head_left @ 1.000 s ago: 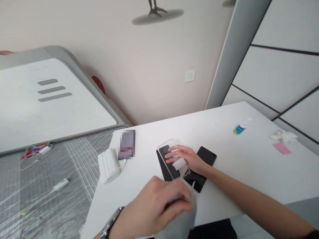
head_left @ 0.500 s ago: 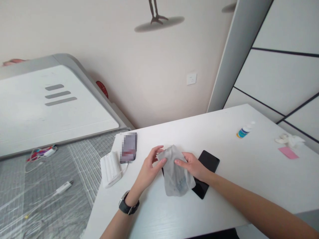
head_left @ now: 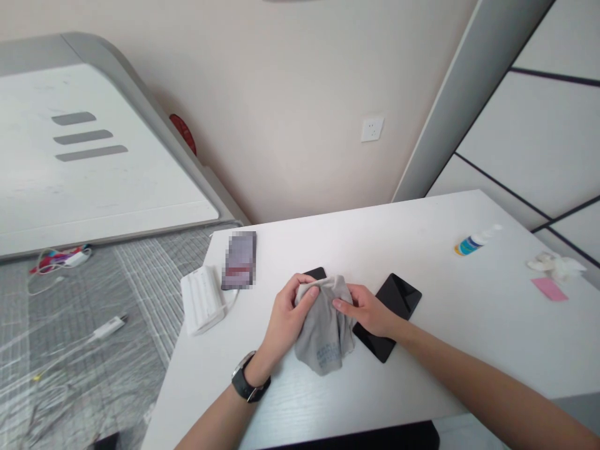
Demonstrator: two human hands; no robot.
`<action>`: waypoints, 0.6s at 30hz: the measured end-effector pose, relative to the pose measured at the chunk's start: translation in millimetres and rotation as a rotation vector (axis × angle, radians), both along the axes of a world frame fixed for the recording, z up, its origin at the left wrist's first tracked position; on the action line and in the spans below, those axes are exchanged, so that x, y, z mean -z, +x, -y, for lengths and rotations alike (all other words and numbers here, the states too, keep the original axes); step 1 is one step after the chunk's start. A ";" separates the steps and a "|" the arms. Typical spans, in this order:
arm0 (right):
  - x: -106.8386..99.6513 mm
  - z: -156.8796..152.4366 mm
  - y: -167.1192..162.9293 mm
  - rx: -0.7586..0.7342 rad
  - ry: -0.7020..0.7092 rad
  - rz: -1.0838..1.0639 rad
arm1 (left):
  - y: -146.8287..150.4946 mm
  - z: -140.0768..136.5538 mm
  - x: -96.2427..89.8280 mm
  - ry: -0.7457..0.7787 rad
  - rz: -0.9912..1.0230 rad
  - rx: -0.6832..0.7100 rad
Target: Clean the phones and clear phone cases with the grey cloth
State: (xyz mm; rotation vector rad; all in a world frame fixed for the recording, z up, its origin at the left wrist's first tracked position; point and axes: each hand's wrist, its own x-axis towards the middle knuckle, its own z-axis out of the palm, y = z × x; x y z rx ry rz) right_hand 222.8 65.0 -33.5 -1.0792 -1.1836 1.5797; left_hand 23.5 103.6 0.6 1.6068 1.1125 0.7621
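A soft grey cloth (head_left: 323, 340) with faint blue print near its lower edge hangs gathered between my two hands above the white table. My left hand (head_left: 291, 309), with a black-strapped watch on the wrist, pinches its upper left part. On the upper right, my right hand (head_left: 368, 309) grips the cloth between thumb and fingers. Behind the cloth, the corner of a flat black object (head_left: 316, 273) shows; the rest is covered. Under and beside my right hand lies a black slab like a phone or small tablet (head_left: 400, 297), partly hidden by the hand.
A white power bank (head_left: 201, 300) with a cable sits at the table's left edge, beside a blurred-out phone (head_left: 240, 259). Toward the right lie a small spray bottle (head_left: 473, 242), a pink paper (head_left: 549, 289) and crumpled white tissue (head_left: 565, 267). A plastic-covered bed (head_left: 140, 300) adjoins on the left.
Both hands have gathered the cloth's top edge tighter, and it now hangs more bunched. My left fingers have closed on it. The flat black object's corner now shows behind. The view has tilted down.
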 end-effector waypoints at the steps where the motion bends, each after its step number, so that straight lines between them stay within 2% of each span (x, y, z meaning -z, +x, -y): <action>1: -0.1 -1.1 0.3 0.043 0.004 0.000 | 0.8 0.6 -0.6 -0.023 0.045 0.027; 4: 1.2 -5.6 2.6 0.175 0.001 0.001 | 4.3 5.1 -0.6 -0.152 0.108 0.163; 7: 2.3 -8.6 5.2 0.252 -0.017 -0.006 | 5.9 8.4 1.3 -0.204 0.022 0.261; 9: 1.4 -8.4 5.4 0.258 -0.024 -0.021 | 4.6 7.1 2.2 -0.141 0.004 0.230; 11: -0.3 -7.1 3.7 0.217 -0.036 -0.049 | 2.0 3.7 2.1 -0.071 0.003 0.136; 14: -0.6 -5.4 -0.4 0.170 -0.044 -0.078 | -0.6 0.3 1.2 -0.031 -0.035 0.049; 18: 4.8 -7.2 0.0 0.290 -0.024 -0.019 | 4.6 7.3 2.6 -0.047 -0.077 0.148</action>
